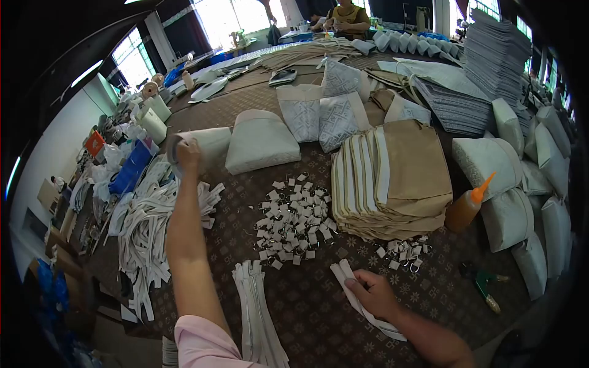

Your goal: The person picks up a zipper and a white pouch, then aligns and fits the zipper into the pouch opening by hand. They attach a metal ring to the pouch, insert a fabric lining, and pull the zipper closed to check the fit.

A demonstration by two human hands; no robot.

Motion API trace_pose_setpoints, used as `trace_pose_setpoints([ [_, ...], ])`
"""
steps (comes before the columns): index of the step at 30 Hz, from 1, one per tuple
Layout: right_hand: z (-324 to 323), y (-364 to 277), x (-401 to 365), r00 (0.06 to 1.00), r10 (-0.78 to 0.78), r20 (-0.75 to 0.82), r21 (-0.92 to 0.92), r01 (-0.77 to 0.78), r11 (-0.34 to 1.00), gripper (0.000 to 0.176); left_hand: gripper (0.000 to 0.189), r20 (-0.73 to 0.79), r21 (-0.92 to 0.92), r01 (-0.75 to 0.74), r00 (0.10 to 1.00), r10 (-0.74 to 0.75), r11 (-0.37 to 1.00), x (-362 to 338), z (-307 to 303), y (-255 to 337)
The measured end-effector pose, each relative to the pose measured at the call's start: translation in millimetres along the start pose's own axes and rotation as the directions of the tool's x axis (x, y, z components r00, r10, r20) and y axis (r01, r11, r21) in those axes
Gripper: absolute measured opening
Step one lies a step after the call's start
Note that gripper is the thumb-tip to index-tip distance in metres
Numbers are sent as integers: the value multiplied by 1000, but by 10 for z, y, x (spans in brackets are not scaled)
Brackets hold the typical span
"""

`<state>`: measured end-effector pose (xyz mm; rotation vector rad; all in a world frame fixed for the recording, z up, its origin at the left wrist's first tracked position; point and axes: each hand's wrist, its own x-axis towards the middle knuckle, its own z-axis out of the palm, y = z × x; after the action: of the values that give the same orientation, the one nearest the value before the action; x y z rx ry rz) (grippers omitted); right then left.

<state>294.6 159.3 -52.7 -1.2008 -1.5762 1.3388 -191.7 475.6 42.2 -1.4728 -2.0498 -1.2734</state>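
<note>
My left hand is closed on the near left end of a pale rolled fabric piece, beside a white boxy fabric piece. Low on the right, my right hand pinches a white zipper strip, whose tail runs under my wrist. Between my arms lies a bundle of zipper strips. Beyond it spreads a heap of small fabric tabs with metal rings. A stack of tan and white fabric pieces stands right of the heap, with a smaller group of ringed tabs at its near edge.
An orange-tipped bottle and green-handled pliers are at the right, near piled white cushions. Tangled white strips cover the left side. Tall grey sheets stand at the back right. Another person is at the far end.
</note>
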Motion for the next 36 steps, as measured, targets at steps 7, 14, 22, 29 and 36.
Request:
trace_pose_setpoints([
  [7, -6, -29, 1, 987, -86, -139, 154, 107, 982, 19, 28, 456, -294, -322, 780, 429, 900, -863, -2533, 1884],
  [14, -1091, -827, -867, 859, -233, -456, -186, 164, 969, 16, 13, 449, -537, -738, 160, 879, 409, -3050, -3332, 2519],
  [22, -1645, -1892, -1628, 479, -502, -720, -67, 673, 737, 12, 14, 206, -686, -689, 127, 970, 235, -3775, -3046, 2861],
  [29, -501, -1269, -1294, 712, -676, 188, -590, 632, 501, 11, 13, 287, -728, -590, 199, 937, 348, -3805, -2979, 2863],
  [36, -590, -1370, -1219, 915, -269, 301, -506, 392, 769, 14, 16, 490, -768, -107, 536, 687, 631, -3619, -2953, 2683],
])
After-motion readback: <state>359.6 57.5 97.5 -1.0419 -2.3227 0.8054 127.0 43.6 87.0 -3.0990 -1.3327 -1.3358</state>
